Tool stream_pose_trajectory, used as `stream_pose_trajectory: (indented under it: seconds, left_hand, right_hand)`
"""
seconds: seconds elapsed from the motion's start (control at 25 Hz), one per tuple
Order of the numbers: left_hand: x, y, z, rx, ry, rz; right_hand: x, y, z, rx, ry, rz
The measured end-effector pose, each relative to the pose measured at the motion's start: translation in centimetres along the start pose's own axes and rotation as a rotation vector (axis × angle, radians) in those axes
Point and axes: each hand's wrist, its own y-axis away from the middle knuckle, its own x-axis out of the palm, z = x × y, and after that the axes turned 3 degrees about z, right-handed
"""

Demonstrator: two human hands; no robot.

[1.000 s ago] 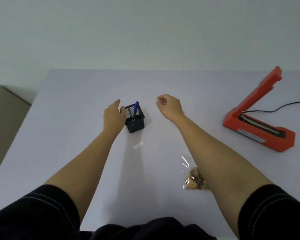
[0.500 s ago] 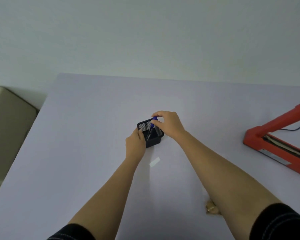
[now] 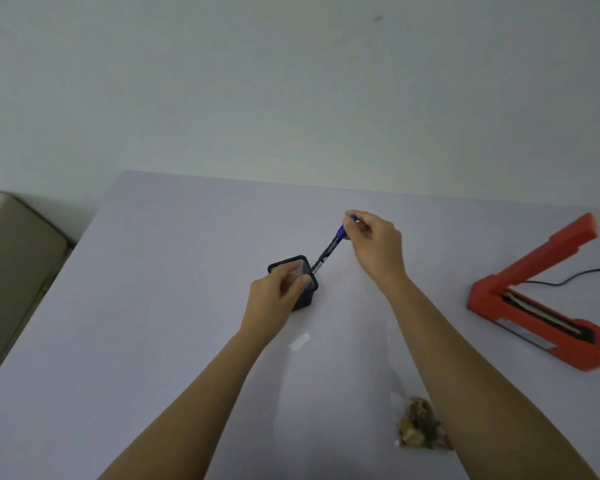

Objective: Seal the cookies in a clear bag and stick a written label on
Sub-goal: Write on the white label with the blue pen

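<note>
Pale table [image 3: 153,306] under your arms. Red heat sealer [image 3: 534,306] at far right, arm raised. Your right hand [image 3: 378,247] pinches the blue cap end of the pen [image 3: 329,251], tilted, lower end at the cup's rim. Your left hand [image 3: 274,299] curls around the black mesh pen cup [image 3: 291,268]. Clear bag of cookies [image 3: 420,427] lies by your right forearm, partly hidden. White label [image 3: 299,341] lies flat, just nearer you than the cup.
</note>
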Motion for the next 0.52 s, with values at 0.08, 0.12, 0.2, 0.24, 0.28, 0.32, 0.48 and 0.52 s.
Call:
stream_pose_trajectory:
  seconds: [0.08, 0.12, 0.2, 0.24, 0.28, 0.32, 0.48, 0.52]
  left_hand:
    - [0.4, 0.7, -0.5, 0.015, 0.022, -0.028]
    - [0.6, 1.1, -0.9, 0.037, 0.016, -0.045]
    - [0.8, 1.9, -1.5, 0.101, -0.005, -0.08]
    - [0.9, 2.3, -2.0, 0.151, -0.022, -0.09]
    - [1.1, 2.6, -2.3, 0.208, -0.05, -0.088]
    - [1.3, 2.7, -2.5, 0.267, -0.098, -0.076]
    - [2.1, 3.7, -2.7, 0.291, -0.222, 0.0]
    - [2.2, 4.1, -2.7, 0.257, -0.183, 0.02]
  right_hand:
    - [-0.5, 0.7, 0.1, 0.027, -0.049, -0.04]
    - [-0.8, 1.1, 0.1, 0.044, -0.089, -0.06]
    - [-1.1, 2.2, 0.3, 0.103, -0.186, -0.062]
    - [-0.8, 2.9, 0.3, 0.139, -0.229, -0.037]
    - [-0.3, 3.7, 0.3, 0.173, -0.244, -0.001]
    - [0.4, 4.5, 0.2, 0.21, -0.24, 0.024]
    - [0.7, 5.5, 0.5, 0.328, -0.198, -0.039]
    - [0.7, 5.6, 0.5, 0.33, -0.187, -0.046]
